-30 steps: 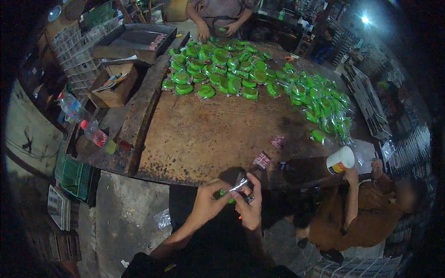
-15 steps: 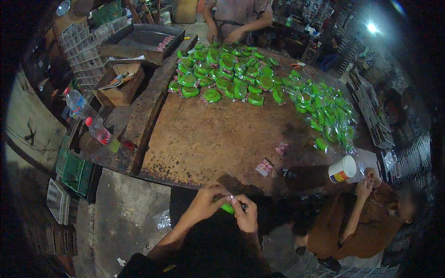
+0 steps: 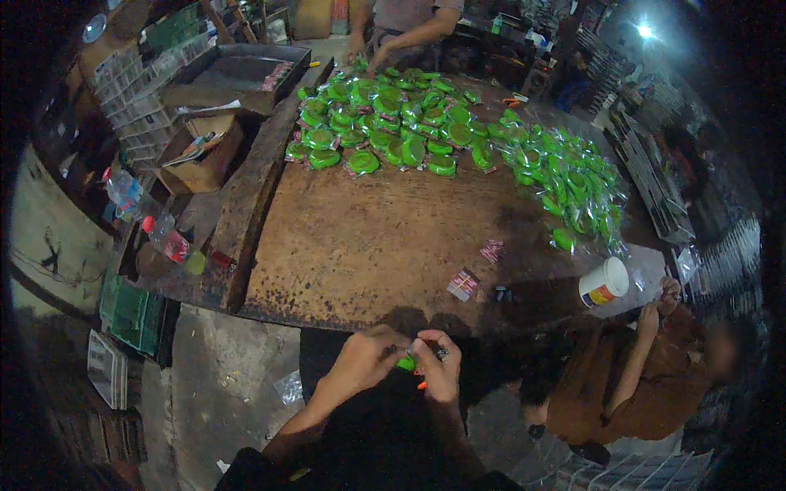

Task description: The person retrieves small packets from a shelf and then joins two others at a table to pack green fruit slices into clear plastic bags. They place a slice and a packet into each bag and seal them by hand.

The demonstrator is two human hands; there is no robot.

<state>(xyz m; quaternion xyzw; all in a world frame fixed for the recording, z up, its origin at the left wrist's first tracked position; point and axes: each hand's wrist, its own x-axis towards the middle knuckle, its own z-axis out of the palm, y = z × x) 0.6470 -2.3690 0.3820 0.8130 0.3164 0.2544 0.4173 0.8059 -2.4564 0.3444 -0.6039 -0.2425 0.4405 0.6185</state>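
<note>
My left hand (image 3: pixel 367 360) is closed, its thumb and fingers pinched together in front of me, just off the table's near edge. Close beside it, my right hand (image 3: pixel 440 367) is closed too, and their fingertips almost meet. Between them shows part of a small green object (image 3: pixel 406 362), held by both hands and mostly hidden by the fingers. A bit of orange (image 3: pixel 422 385) peeks out under my right hand; its kind is unclear. Something dark sits at the right fingers. On the table ahead lie small printed cards (image 3: pixel 463 285) and a second bunch of cards (image 3: pixel 492 250).
Many green rounded pieces in clear wrappers (image 3: pixel 360 163) cover the far side of the wooden table (image 3: pixel 352 237). A white tub (image 3: pixel 604 282) stands near a co-worker's hands (image 3: pixel 659 307) at right. Bottles (image 3: pixel 168 241) and a cardboard box (image 3: pixel 205 155) stand left. Another person (image 3: pixel 409 24) works opposite.
My hands stay close together, and less of the green object shows between them. Orange has come into sight below my right hand. The view has shifted slightly; the person opposite has moved their hands.
</note>
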